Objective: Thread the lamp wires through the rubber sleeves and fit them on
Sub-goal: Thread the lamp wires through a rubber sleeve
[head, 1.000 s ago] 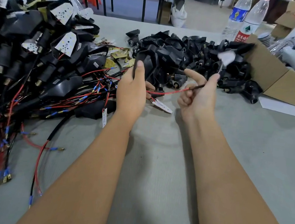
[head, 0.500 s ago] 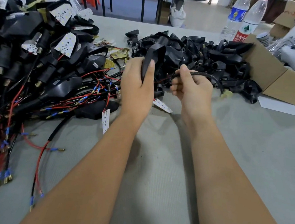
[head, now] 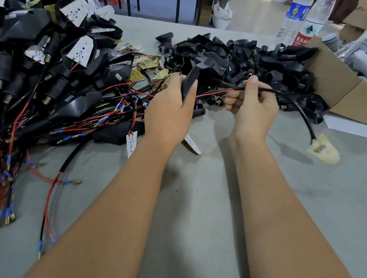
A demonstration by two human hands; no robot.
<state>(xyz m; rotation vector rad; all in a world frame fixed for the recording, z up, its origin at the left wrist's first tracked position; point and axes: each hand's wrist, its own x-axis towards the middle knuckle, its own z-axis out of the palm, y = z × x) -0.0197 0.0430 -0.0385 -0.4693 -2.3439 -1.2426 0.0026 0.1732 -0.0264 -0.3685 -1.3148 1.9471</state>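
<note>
My left hand (head: 169,112) grips a black rubber sleeve (head: 193,76), held upright above the table. A red and black lamp wire (head: 215,92) comes out of the sleeve and runs right into my right hand (head: 252,105), whose fingers pinch its black sheathed part. Past that hand the black cable (head: 304,116) arcs down to a pale LED board (head: 323,150), blurred, just above the table. A heap of loose black rubber sleeves (head: 244,61) lies behind both hands.
A big pile of lamps with red, black and blue-tipped wires (head: 46,91) fills the left side. An open cardboard box (head: 352,89) stands at the right, with two water bottles (head: 305,22) behind it. A small LED board (head: 192,143) lies below my left hand on the grey table (head: 193,208).
My right hand has drawn the wire to the right, out of the sleeve. The LED board on the cable's end has swung from high up to down at the right, near the table.
</note>
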